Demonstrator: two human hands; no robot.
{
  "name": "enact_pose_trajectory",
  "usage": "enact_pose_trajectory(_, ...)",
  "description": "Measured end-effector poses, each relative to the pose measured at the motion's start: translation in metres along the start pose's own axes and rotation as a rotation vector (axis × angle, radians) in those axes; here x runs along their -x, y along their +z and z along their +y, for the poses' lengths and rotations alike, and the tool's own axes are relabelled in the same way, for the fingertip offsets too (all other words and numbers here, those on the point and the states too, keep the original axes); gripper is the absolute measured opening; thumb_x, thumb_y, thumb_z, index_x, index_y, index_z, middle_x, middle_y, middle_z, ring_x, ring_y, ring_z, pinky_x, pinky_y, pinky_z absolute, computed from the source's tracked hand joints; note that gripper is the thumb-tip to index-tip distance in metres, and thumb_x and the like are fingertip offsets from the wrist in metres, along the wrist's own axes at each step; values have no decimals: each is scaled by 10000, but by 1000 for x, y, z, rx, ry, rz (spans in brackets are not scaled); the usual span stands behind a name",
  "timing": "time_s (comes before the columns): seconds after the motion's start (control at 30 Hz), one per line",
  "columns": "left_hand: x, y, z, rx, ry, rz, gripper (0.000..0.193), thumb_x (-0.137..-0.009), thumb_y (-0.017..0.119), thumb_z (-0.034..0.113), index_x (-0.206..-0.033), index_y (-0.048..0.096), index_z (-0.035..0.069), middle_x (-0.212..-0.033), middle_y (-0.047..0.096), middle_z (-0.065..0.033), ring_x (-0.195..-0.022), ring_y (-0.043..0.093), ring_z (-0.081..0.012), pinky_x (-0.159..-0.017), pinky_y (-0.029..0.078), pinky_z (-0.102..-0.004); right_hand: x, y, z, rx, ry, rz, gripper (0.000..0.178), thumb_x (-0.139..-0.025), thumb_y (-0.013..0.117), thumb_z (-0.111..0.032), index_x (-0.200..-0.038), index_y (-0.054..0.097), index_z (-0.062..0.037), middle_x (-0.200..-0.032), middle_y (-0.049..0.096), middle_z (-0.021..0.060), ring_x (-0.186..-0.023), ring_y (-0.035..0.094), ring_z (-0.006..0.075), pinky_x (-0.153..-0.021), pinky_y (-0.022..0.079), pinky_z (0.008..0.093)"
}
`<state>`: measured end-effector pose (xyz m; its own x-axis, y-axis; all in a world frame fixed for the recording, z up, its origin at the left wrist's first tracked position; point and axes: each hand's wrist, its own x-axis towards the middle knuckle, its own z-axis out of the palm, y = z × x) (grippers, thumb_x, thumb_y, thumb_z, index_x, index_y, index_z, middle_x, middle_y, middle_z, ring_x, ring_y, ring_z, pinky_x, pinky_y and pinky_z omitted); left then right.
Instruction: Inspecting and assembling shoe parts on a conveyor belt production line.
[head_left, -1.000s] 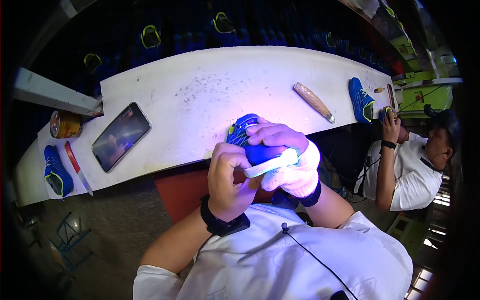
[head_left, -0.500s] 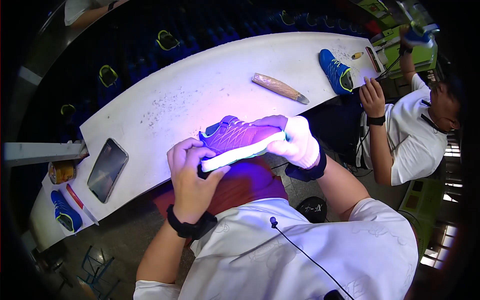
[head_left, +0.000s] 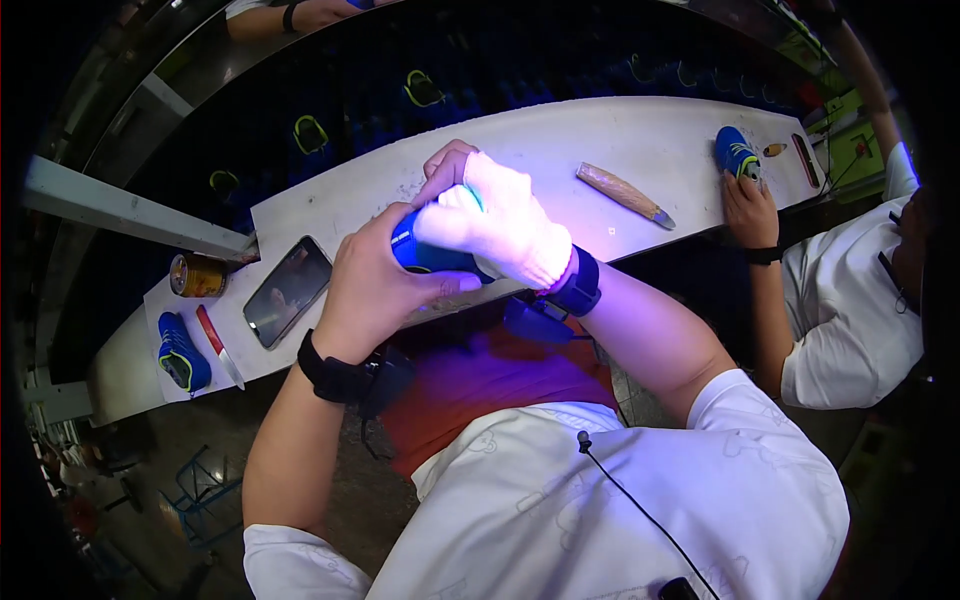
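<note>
A blue shoe (head_left: 432, 256) is held up over the near edge of the white table (head_left: 345, 205), mostly covered by my hands. My left hand (head_left: 372, 278) wraps round one end, thumb along the lower side. My right hand (head_left: 515, 220), in a pale glove that leaves some fingertips bare, is closed on the shoe from the other side. Bright violet-white light washes over the glove. Its sole is largely hidden behind my fingers.
On the table's left lie a phone (head_left: 288, 290), a can (head_left: 198, 275), a red-handled knife (head_left: 219, 345) and a small blue shoe (head_left: 182, 352). A wrapped tool (head_left: 627, 196) lies right. A co-worker's hand (head_left: 750, 208) touches another blue shoe (head_left: 735, 150). Shoes stand beyond the table.
The shoe has been turned from its side view and moved up and left, now mostly behind my hands. My right hand has swung across it. The co-worker's hand has reached the far-right shoe.
</note>
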<state>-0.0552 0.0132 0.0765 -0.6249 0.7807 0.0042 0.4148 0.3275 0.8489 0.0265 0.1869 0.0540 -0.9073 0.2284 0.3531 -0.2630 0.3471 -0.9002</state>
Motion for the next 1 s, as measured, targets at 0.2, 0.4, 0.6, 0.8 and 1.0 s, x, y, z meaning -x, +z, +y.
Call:
enact_pose_trajectory(0.2,-9,-1,-10,49,-61,1,533,-692,984,326,-1035,732,5,-892,780,-131,-803,767,-230,-778,594,-353,-16,5,34,-1236,187,230,149,-1009,599,-162,-911,592,-49,-912,547,54,-832,512,161,-818,451,332)
enact_pose_trajectory(0.4,-17,-1,-14,89,-159,23,496,-721,960,362,-959,731,-8,-858,774,-137,-790,769,-251,-757,596,-366,-40,3,14,-551,293,-84,180,-1054,597,-233,-1005,614,-60,-935,563,19,-870,508,136,-854,439,295)
enact_pose_trajectory(0.6,-41,9,28,-487,37,-82,702,-752,859,570,-943,706,-88,-764,734,-221,-723,747,-390,-713,598,-453,-22,-35,24,-293,-27,-187,393,-1107,464,-398,-1021,578,-32,-1090,540,84,-1055,510,169,-1014,389,333)
enact_pose_trajectory(0.8,-20,27,43,-713,407,-135,637,-763,862,547,-983,605,7,-678,668,-111,-609,705,-308,-581,560,-407,7,-59,2,-285,131,-364,755,-1094,356,-621,-1409,605,19,-1426,619,185,-1335,574,313,-1191,392,452)
enact_pose_trajectory(1.0,-7,-10,33,-364,381,-175,791,-685,961,339,-1331,595,66,-1341,595,-219,-1244,612,-366,-1009,532,-441,44,-65,-22,74,154,-364,1196,-794,834,-587,-1655,248,1,-1553,501,278,-1431,522,410,-1186,421,458)
